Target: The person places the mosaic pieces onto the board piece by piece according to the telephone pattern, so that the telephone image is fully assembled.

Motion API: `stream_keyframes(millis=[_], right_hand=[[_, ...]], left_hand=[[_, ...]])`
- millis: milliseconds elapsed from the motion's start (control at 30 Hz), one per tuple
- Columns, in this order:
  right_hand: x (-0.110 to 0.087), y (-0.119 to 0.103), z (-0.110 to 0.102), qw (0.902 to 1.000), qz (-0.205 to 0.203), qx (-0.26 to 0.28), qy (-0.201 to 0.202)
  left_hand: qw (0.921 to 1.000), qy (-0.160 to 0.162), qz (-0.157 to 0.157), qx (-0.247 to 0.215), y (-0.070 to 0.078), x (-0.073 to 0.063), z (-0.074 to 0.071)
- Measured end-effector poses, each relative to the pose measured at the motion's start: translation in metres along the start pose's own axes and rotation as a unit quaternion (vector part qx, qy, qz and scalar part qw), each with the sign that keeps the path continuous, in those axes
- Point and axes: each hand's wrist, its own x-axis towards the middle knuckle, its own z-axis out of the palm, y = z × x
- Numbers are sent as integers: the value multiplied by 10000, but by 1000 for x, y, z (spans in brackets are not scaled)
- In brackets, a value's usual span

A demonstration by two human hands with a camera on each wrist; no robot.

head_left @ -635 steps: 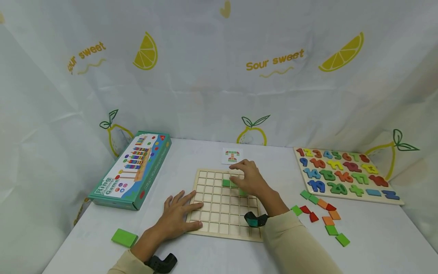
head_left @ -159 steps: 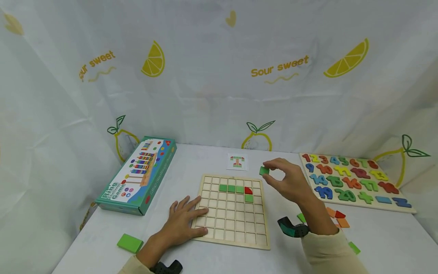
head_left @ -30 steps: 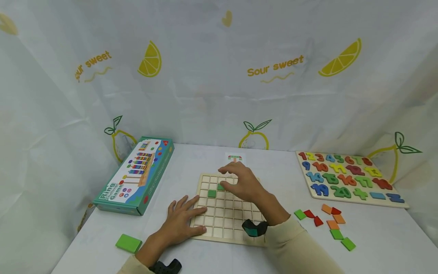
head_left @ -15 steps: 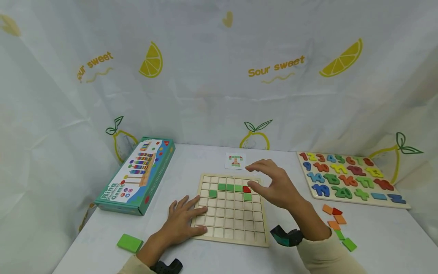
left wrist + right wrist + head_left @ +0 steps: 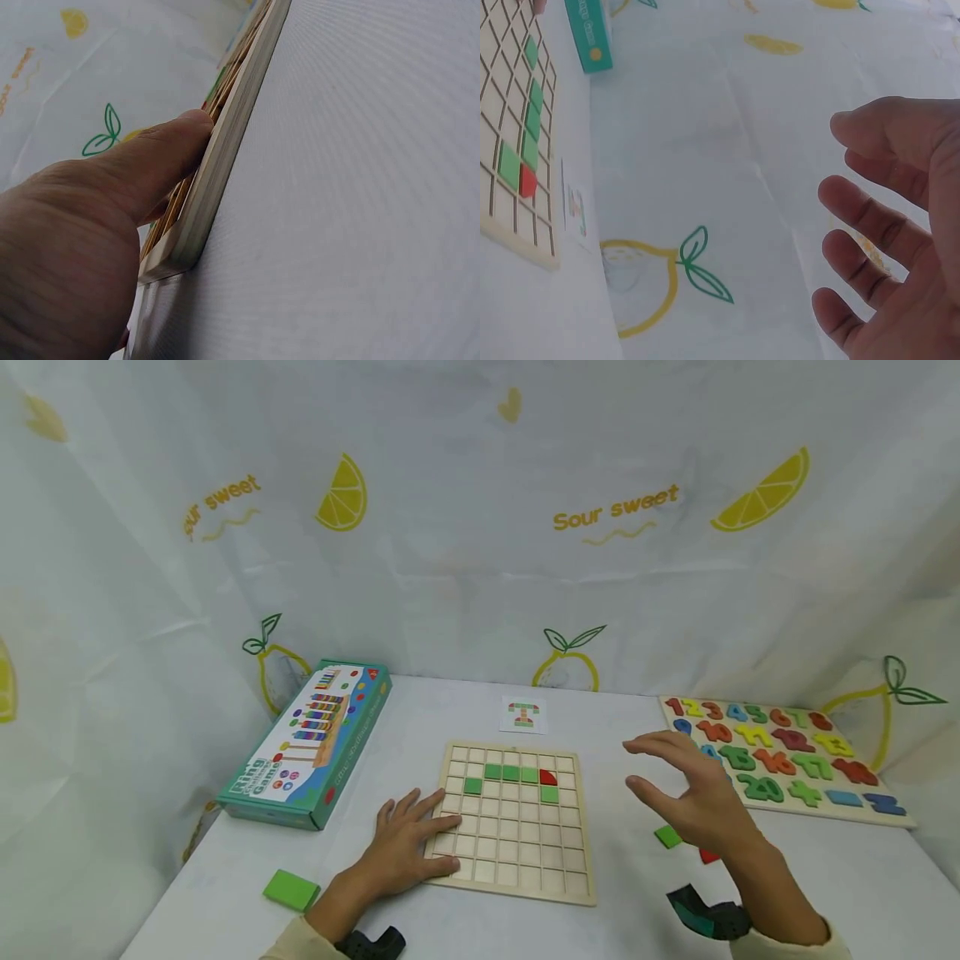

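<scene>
Six tiles in the grid board; at 9 o'clock, left hand with spread fingers on it, probably for steadiness, gripping nothing; at 3 o'clock, empty right hand with fingers wide apart; at 12, pattern card, likely for viewing.

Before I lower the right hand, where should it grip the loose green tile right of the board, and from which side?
Probably best by two opposite edges, fingers coming down from the board's side. The green tile lies flat and looks thin, leaving edges to pinch. Bare table separates it from the board; the right hand hides its other side.
</scene>
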Motion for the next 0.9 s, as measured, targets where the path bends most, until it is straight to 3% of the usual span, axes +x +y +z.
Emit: stream_keyframes(millis=[267,533,900], right_hand=[[-29,24,-15,9939,1017,-419,-90],[-62,51,-23,9845,1577,-735,-211],[-94,82,-31,9648,2450,-640,-711]], left_hand=[[10000,8,25,51,-1,0,2],[10000,-65,-19,-20,1,1,2],[9999,-91,-67,35,0,1,0]])
